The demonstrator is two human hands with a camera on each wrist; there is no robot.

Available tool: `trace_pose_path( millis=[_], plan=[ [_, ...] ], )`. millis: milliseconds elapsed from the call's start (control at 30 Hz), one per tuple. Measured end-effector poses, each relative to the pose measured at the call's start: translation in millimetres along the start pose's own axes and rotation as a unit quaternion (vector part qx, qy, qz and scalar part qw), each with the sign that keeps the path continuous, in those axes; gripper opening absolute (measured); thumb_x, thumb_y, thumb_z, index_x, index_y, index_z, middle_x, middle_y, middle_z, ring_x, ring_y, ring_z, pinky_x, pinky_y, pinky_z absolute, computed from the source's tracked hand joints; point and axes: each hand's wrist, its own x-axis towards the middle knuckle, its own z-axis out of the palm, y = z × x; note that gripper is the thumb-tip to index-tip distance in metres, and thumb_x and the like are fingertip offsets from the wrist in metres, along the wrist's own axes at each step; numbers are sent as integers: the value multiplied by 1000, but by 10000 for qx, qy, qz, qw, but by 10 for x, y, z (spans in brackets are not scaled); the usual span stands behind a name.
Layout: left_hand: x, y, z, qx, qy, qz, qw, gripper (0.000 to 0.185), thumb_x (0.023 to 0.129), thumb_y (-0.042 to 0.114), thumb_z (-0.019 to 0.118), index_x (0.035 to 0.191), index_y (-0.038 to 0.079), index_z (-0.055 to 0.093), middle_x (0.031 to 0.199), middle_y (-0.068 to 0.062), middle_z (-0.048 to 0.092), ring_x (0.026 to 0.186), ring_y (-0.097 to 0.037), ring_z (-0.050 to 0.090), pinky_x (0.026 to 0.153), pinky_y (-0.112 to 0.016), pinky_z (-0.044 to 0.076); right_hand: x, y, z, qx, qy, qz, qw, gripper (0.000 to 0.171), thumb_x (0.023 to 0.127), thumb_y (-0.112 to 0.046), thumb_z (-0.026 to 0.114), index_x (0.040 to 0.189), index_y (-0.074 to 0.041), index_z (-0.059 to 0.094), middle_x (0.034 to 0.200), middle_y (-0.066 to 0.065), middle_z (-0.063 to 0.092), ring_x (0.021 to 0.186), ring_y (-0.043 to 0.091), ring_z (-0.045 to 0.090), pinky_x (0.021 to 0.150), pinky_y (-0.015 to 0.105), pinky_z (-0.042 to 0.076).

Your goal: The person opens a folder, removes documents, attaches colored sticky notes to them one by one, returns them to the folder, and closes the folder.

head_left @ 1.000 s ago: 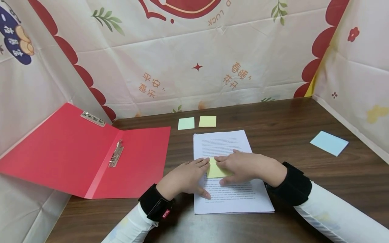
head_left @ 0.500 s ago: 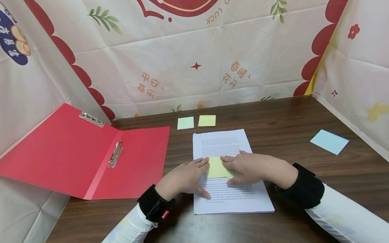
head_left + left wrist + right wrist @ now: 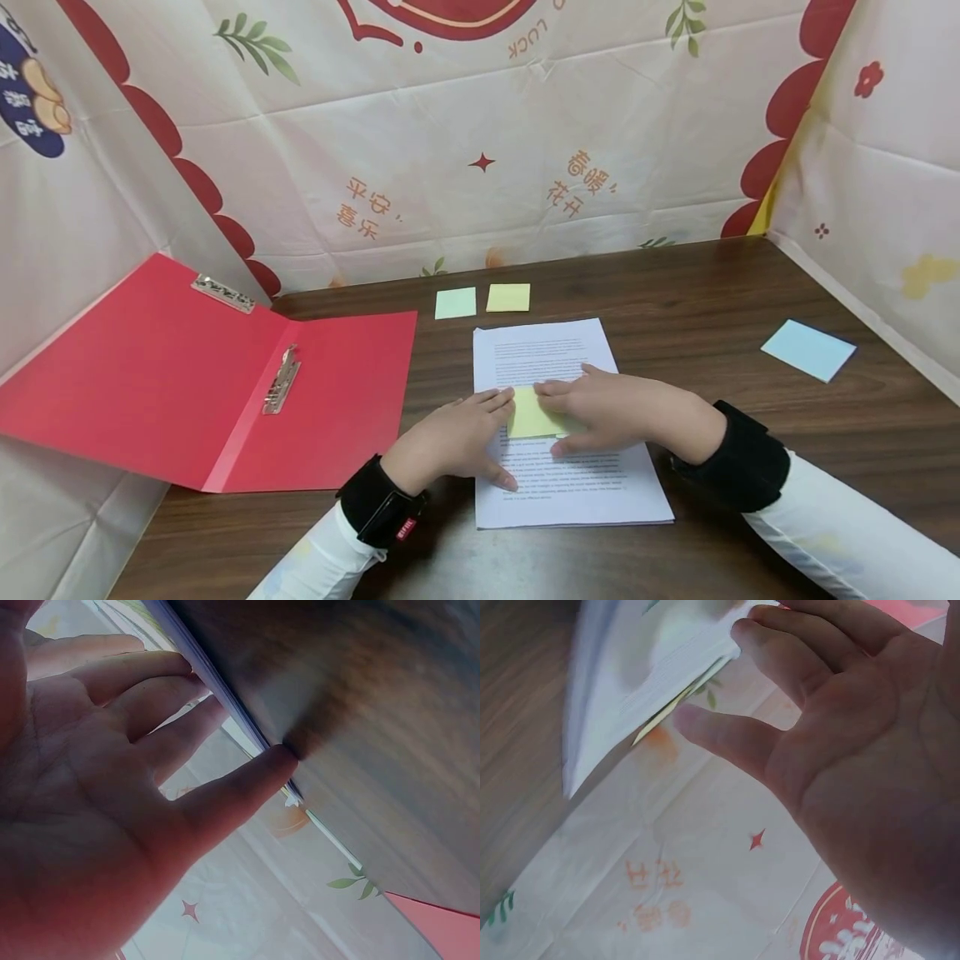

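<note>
A stack of printed white paper point(image 3: 558, 492) lies on the dark wooden table point(image 3: 675, 292) in front of me. A yellow sticky note point(image 3: 529, 417) sits on its middle. My right hand point(image 3: 600, 404) lies flat over the note's right part, fingers straight and pressing down. My left hand point(image 3: 457, 437) rests flat on the paper's left edge, its fingertips at the note's left side. In the left wrist view my left hand's fingers point(image 3: 150, 690) are spread against the paper edge point(image 3: 225, 697). In the right wrist view my right hand's fingers point(image 3: 795, 660) touch the paper point(image 3: 645, 667) and the note's edge point(image 3: 660, 720).
An open red folder point(image 3: 187, 383) with a metal clip point(image 3: 281, 382) lies at the left. A green sticky note point(image 3: 455, 303) and a yellow one point(image 3: 508, 297) sit behind the paper. A blue note pad point(image 3: 808, 350) lies at the right. Printed cloth walls point(image 3: 450, 150) enclose the table.
My right hand slid a little right over the yellow note, then back left. The left hand has stayed in place on the paper.
</note>
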Motion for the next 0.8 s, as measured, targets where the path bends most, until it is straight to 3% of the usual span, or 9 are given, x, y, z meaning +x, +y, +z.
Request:
trace_pose_path(
  millis=[267, 467, 800],
  plan=[
    [9, -18, 9, -20, -15, 24, 10000, 110, 83, 67, 82, 167, 14, 35, 177, 3, 28, 166, -20, 27, 131, -50, 34, 171, -167, 22, -31, -254, 56, 9997, 82, 97, -58, 71, 158, -6, 51, 169, 10, 44, 157, 29, 45, 126, 74, 24],
    [29, -23, 20, -48, -15, 53, 10000, 109, 84, 66, 82, 167, 14, 36, 177, 2, 29, 165, -20, 28, 130, -48, 35, 98, -62, 52, 114, -283, 258, 9992, 77, 97, -52, 74, 157, -9, 53, 169, 9, 45, 153, 27, 50, 126, 75, 23],
    [17, -19, 5, -201, -20, -95, 9998, 107, 82, 61, 85, 166, 15, 38, 177, 3, 31, 165, -20, 29, 129, -49, 37, -43, 64, 59, 354, -200, 231, 9989, 80, 96, -49, 77, 157, -5, 51, 168, 12, 45, 153, 29, 49, 124, 77, 22]
  ],
)
